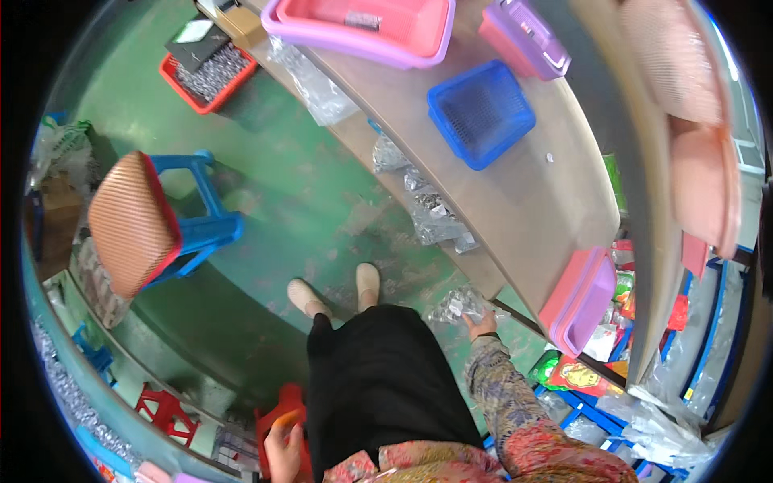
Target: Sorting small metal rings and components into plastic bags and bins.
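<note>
My right hand (pixel 483 324) is closed on the top of a clear plastic bag (pixel 456 307) with small dark and silvery pieces in it. The bag hangs beside the near end of the long table. Low in the picture, my left hand (pixel 283 452) has its fingers curled, with an orange piece (pixel 287 420) at the fingertips. Whether it grips that piece is hard to make out. A red plastic stool (pixel 291 396) stands just beyond this hand.
On the curved table (pixel 555 193) stand a blue basket (pixel 481 114), pink and purple trays (pixel 576 302) and more nested trays (pixel 362 28). Filled bags (pixel 431 213) lie along a lower ledge. A blue stool with a woven seat (pixel 135 224) and a red basket (pixel 211 79) stand left.
</note>
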{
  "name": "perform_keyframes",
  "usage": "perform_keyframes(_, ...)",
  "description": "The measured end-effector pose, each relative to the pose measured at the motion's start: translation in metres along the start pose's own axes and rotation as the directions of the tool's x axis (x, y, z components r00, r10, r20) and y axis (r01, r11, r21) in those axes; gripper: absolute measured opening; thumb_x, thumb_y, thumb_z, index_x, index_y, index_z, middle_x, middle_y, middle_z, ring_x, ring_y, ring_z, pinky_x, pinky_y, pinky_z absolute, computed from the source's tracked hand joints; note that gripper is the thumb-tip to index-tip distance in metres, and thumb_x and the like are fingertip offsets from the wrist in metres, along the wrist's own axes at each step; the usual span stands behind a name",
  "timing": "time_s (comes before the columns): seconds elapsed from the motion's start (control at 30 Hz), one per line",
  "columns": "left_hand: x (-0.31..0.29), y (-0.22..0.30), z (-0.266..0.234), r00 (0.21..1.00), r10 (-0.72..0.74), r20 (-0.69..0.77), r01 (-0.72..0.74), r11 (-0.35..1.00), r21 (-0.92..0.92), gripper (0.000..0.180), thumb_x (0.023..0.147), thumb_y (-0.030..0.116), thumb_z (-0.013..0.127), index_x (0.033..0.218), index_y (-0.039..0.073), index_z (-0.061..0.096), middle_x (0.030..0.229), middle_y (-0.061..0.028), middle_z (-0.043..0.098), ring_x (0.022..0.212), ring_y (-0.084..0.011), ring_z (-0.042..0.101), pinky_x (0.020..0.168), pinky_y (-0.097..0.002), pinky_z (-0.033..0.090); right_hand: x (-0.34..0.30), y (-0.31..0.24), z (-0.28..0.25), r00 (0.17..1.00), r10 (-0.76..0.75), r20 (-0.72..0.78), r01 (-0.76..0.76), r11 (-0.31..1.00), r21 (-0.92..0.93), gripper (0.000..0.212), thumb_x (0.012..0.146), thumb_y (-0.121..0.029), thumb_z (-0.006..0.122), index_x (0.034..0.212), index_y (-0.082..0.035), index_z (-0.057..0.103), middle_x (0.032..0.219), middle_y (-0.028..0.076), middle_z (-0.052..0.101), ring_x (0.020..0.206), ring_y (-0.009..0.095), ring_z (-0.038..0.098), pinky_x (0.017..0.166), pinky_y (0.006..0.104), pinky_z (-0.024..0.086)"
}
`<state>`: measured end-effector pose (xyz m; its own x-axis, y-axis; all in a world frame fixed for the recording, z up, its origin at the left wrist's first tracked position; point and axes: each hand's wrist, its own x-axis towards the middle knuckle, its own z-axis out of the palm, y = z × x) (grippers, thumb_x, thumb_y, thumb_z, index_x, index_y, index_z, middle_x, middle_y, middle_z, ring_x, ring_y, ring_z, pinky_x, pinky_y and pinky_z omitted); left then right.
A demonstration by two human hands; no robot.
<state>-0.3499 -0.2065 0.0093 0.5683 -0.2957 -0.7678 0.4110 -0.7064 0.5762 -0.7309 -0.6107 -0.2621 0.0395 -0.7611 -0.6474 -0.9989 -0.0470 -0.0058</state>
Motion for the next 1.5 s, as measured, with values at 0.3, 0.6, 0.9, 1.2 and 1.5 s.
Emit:
perform_keyframes(0.3,-0.003,-0.06,0.026,0.883,-0.46,0.09,0.462,0.887,0.0,0.028,0.096,0.011,0.056,0.12,-0.003,0.058,0.115,-0.0111,0.063,0.105,-0.0182,0.058,0.091,-0.029,0.045,0.201,0.039,0.002,0.764,0.24,-0.599,0.001,0.928,0.373,0.082,0.084,-0.044,0.066,0.14,0.006,0.035,0.135,0.024,0.048,0.123,0.036,0.05,0.101,0.0399,0.043)
perform_keyframes(0.6,-0.001,-0.057,0.058,0.799,-0.586,0.137,0.599,0.795,-0.09,0.029,0.095,0.014,0.056,0.12,-0.002,0.058,0.11,-0.0114,0.065,0.102,-0.0182,0.059,0.091,-0.0297,0.046,0.283,0.123,0.01,0.778,-0.343,-0.527,0.531,0.807,0.259,0.065,0.084,-0.036,0.067,0.134,0.0,0.045,0.136,0.018,0.049,0.118,0.04,0.052,0.093,0.0519,0.045)
perform_keyframes(0.9,-0.026,-0.034,0.067,0.93,-0.368,0.004,0.36,0.908,-0.215,0.027,0.094,0.008,0.056,0.119,0.0,0.06,0.108,-0.0109,0.066,0.102,-0.0168,0.06,0.09,-0.029,0.046,0.152,-0.051,0.013,0.931,0.132,0.341,-0.357,0.135,0.924,0.028,0.09,-0.026,0.062,0.111,-0.009,0.058,0.092,0.005,0.063,0.081,0.023,0.06,0.079,0.0376,0.052)
perform_keyframes(1.2,-0.056,0.018,0.05,0.988,-0.094,-0.12,0.017,0.85,-0.527,0.025,0.094,0.007,0.056,0.117,-0.002,0.06,0.109,-0.0098,0.066,0.102,-0.0155,0.06,0.091,-0.0275,0.046,-0.136,-0.317,-0.012,0.302,-0.551,0.778,0.239,0.834,0.498,0.034,0.097,-0.024,0.056,0.122,-0.002,0.06,0.111,0.006,0.067,0.094,0.011,0.062,0.083,0.026,0.049)
perform_keyframes(1.5,-0.082,-0.02,-0.079,0.796,-0.061,-0.602,-0.226,0.892,-0.39,0.026,0.091,0.005,0.058,0.116,0.0,0.06,0.105,-0.0096,0.064,0.095,-0.0166,0.059,0.085,-0.0299,0.047,-0.26,-0.466,-0.069,0.174,-0.537,0.825,0.562,0.743,0.365,0.027,0.098,-0.016,0.049,0.114,-0.003,0.066,0.103,0.005,0.07,0.086,0.008,0.06,0.079,0.0223,0.047)
